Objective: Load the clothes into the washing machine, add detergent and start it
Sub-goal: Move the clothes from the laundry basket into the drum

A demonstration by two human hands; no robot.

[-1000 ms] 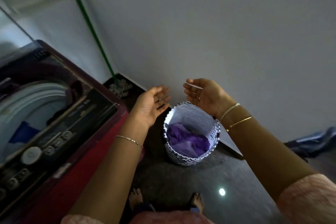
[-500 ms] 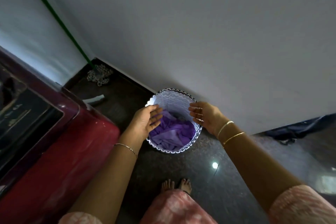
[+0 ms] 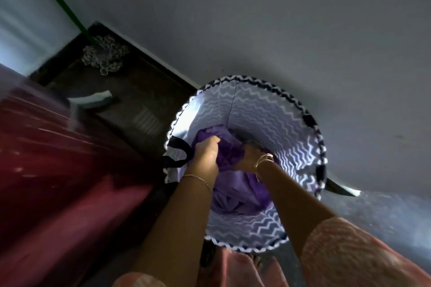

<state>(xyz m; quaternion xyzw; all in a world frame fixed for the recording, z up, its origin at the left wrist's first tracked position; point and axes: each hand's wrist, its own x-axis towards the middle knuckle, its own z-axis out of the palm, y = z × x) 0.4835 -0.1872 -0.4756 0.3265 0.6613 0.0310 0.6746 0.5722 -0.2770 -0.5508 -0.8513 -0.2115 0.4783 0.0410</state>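
Observation:
A round laundry basket point(image 3: 275, 114) with a white-and-grey zigzag pattern stands on the floor by the wall. Purple clothes point(image 3: 233, 191) lie bunched in its bottom. Both my arms reach down into it. My left hand point(image 3: 206, 154) grips a fold of the purple cloth, fingers curled round it. My right hand point(image 3: 248, 158) grips the same bundle just to the right, partly buried in the fabric. The red side of the washing machine point(image 3: 58, 170) fills the left of the view, blurred; its lid and drum are out of sight.
A green-handled mop point(image 3: 102, 56) leans in the corner on the dark floor. A grey wall rises right behind the basket. A pale flat object point(image 3: 93, 99) lies on the floor beside the machine. My pink clothing point(image 3: 349, 254) shows at the bottom edge.
I have bent down close to the basket. Both hands went from hovering open at its rim to deep inside it, where they now grip the purple clothes.

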